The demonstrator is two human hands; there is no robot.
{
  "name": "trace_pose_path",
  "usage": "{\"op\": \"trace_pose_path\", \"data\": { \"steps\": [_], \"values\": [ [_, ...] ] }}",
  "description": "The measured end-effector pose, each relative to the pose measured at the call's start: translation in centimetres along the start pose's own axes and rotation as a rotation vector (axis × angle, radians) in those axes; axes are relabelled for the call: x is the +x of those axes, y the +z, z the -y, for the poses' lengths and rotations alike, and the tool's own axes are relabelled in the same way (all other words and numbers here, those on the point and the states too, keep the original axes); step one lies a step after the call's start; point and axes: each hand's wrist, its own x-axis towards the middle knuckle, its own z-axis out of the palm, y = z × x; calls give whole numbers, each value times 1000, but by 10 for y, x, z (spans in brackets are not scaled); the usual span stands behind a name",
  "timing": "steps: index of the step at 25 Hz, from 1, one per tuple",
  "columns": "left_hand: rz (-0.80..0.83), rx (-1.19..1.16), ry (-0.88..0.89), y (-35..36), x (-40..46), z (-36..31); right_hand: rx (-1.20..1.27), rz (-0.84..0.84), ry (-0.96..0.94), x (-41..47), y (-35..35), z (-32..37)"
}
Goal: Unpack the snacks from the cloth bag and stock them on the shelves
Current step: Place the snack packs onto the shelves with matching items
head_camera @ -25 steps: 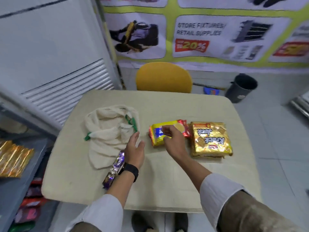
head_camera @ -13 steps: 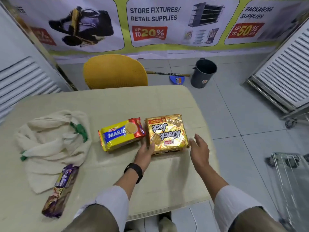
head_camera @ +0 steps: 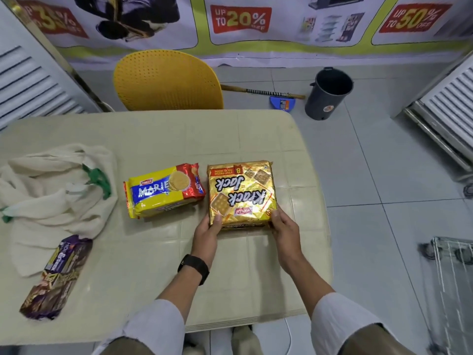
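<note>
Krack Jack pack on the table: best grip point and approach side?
Take the gold Krack Jack pack by its two near corners, coming from the table's near edge, as the left hand and right hand do now. It lies flat and is wide and square, so one hand would likely span it poorly. The Marie pack sits close on its left, crowding a side approach.

Gold pack [head_camera: 242,193] reads "Krack Jack", yellow pack [head_camera: 163,193] "MARIE", banner [head_camera: 240,20] "20%".

Yellow perforated chair [head_camera: 167,80] stood upper centre behind beige table [head_camera: 153,139]; broom [head_camera: 263,93], blue dustpan [head_camera: 282,104] and grey bin [head_camera: 329,94] upper right.
</note>
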Motion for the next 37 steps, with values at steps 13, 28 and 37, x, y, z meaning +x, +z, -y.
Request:
{"op": "trace_pose_path", "data": {
  "steps": [13,28,37],
  "values": [
    [51,-138,243,-2,-61,-95,69,-29,-247,-59,23,119],
    [-655,-288,467,-484,-269,-117,-11,796,-246,-239,523,77],
    [-1037,-436,250,-666,-320,-36,-219,1075,-56,-309,729,-41]
  ]
}}
